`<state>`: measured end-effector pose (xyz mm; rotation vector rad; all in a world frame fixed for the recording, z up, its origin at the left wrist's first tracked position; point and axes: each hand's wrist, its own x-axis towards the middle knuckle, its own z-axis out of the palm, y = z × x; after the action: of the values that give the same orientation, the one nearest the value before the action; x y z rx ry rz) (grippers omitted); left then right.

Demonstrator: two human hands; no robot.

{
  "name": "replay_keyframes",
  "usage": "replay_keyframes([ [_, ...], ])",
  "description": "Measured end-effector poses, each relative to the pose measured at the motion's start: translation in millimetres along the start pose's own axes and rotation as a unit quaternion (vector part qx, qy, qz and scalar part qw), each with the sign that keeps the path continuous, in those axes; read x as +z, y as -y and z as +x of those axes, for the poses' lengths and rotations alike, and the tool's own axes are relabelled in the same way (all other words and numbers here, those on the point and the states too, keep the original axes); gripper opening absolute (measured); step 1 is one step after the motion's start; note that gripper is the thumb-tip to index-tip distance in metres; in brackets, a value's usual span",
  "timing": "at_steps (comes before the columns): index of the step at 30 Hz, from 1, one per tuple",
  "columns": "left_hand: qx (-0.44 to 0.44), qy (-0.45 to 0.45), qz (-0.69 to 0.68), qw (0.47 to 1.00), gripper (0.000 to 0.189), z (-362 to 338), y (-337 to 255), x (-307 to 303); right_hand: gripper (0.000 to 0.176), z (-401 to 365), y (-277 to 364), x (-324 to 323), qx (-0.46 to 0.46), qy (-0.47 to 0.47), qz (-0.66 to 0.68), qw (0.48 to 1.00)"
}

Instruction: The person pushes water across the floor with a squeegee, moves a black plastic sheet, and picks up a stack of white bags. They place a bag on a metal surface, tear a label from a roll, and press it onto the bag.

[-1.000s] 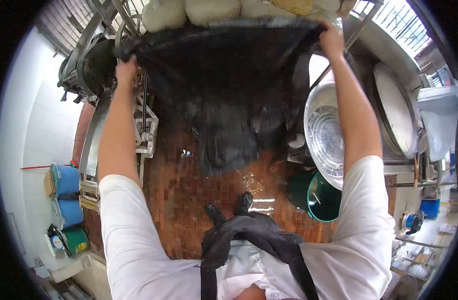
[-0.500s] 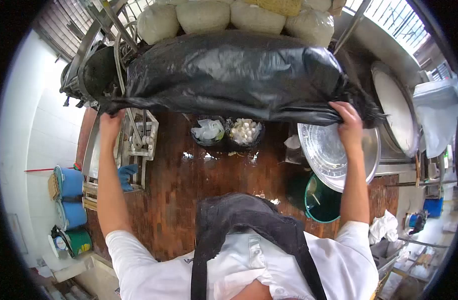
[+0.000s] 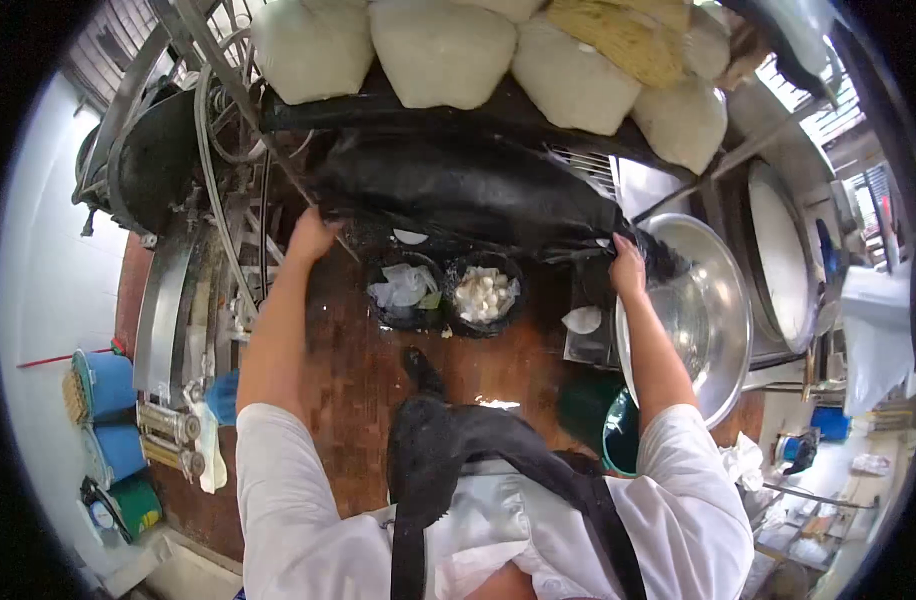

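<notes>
A large black plastic bag (image 3: 458, 190) stretches between my hands, below the shelf with pale wrapped bundles (image 3: 443, 50). My left hand (image 3: 312, 236) grips its left end beside a metal frame leg. My right hand (image 3: 628, 266) is closed on its right end, at the edge of a big metal basin (image 3: 723, 310). Under the bag, two black containers stand on the floor, one with clear plastic bags (image 3: 403, 286) in it, the other with white pieces (image 3: 485, 294).
Dark green bucket (image 3: 621, 430) stands below the basin. A large round pan (image 3: 780, 255) is at the right. Blue buckets (image 3: 113, 385) stand at the far left, near metal machinery (image 3: 168, 300). The floor (image 3: 348, 420) is brown and wet-looking.
The black bag has dropped from in front of the shelf to below it. My hands have come closer together, and the bag spans a shorter width. The camera view has shifted toward the shelf.
</notes>
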<state>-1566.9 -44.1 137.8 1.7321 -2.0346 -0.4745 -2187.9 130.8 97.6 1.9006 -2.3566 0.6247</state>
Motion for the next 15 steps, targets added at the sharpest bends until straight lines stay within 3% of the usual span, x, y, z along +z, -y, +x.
replay_keyframes([
  [2,0.055,0.041,0.043,0.997,0.039,44.7,25.7,49.2,0.047,12.6,10.0,45.2,0.154,0.102,-0.081,0.979],
  [3,0.062,0.049,0.099,0.992,0.033,58.2,35.4,57.8,0.043,18.7,23.2,58.6,0.199,0.105,0.013,0.974],
  [4,0.016,0.064,0.134,0.989,0.032,73.2,54.0,68.6,0.043,12.8,-15.2,125.9,-0.005,-0.039,-0.044,0.998],
  [5,-0.031,0.08,0.169,0.982,0.031,85.6,79.5,82.2,0.049,26.8,35.1,110.8,0.003,0.035,-0.066,0.997],
  [6,-0.079,0.097,0.204,0.971,0.03,89.8,95.1,95.2,0.053,35.9,45.0,137.9,-0.051,0.018,-0.077,0.996],
  [7,-0.104,0.059,0.19,0.974,0.028,77.0,69.4,76.6,0.055,56.1,77.9,139.8,-0.019,0.113,-0.052,0.992],
  [9,-0.088,0.089,0.202,0.971,0.028,81.2,102.7,112.1,0.06,83.7,107.6,161.6,-0.138,0.067,0.011,0.988],
  [11,-0.058,0.122,0.193,0.972,0.029,85.9,95.0,124.6,0.055,119.9,90.0,180.5,-0.152,0.128,-0.022,0.98],
  [12,-0.035,0.14,0.178,0.973,0.03,93.1,60.9,123.2,0.052,134.1,75.6,187.4,-0.16,0.158,-0.039,0.974],
  [14,0.06,0.146,0.259,0.953,0.032,121.1,32.7,166.8,0.044,167.3,27.3,185.6,-0.109,0.136,-0.128,0.976],
  [15,0.013,0.013,0.094,0.995,0.031,131.0,23.6,211.8,0.038,182.9,-3.5,179.2,-0.048,0.12,-0.122,0.984],
])
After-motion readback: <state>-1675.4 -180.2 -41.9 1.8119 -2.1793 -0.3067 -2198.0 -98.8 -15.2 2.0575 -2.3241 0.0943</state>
